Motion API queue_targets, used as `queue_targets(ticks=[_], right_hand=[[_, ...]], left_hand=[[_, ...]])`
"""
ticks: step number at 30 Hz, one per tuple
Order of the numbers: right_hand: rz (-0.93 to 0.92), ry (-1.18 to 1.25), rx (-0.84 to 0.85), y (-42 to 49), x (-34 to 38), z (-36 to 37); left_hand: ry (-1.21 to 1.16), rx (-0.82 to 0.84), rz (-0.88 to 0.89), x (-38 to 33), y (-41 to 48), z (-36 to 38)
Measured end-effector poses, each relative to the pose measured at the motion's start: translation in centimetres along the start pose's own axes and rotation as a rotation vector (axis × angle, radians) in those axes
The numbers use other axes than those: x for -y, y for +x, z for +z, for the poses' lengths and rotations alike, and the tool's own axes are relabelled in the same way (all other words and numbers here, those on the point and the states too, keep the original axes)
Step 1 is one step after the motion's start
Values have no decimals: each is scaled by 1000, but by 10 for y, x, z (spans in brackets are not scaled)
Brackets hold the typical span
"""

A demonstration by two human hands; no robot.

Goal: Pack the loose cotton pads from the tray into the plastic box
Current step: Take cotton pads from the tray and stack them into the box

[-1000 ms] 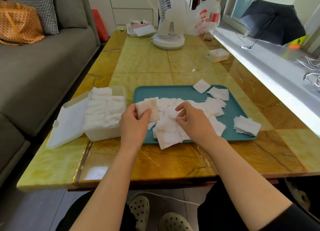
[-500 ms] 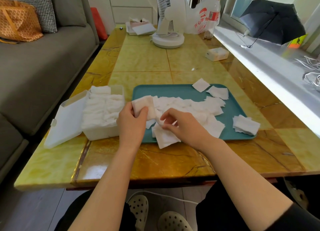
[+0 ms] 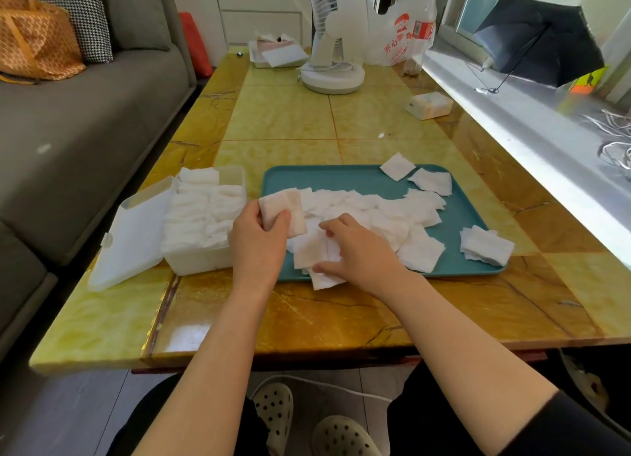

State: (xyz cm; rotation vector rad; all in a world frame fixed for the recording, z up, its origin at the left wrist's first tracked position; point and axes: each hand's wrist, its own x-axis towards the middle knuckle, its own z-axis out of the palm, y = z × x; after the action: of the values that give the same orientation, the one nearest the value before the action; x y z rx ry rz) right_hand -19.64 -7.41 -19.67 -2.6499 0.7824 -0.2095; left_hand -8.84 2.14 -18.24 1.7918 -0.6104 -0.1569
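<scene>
Between a grey sofa and a windowsill, on a glossy yellow marble table: teal tray strewn with loose cotton pads, plastic box just beside its left edge (lid open, packed with pads). Grips a small stack in the left hand; pinches piled pads with the curled right hand.

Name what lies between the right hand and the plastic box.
Head view: the left hand, gripping a stack of cotton pads, sits between them.
</scene>
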Motion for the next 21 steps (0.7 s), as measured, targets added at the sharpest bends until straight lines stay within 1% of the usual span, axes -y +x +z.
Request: queue_targets(ticks=[4, 8, 11, 15, 18, 21], right_hand=[[28, 74, -29, 0, 2, 2], [97, 197, -66, 1, 2, 3], [117, 231, -82, 2, 1, 4], [126, 263, -93, 2, 0, 3], [138, 274, -75, 2, -2, 1], [147, 251, -65, 2, -5, -1]], left_hand=[[-11, 55, -73, 5, 1, 0], [1, 231, -205, 8, 0, 0], [-8, 308, -241, 9, -2, 2], [-54, 317, -222, 7, -2, 2], [-41, 275, -184, 8, -2, 2], [-79, 206, -164, 7, -1, 0]])
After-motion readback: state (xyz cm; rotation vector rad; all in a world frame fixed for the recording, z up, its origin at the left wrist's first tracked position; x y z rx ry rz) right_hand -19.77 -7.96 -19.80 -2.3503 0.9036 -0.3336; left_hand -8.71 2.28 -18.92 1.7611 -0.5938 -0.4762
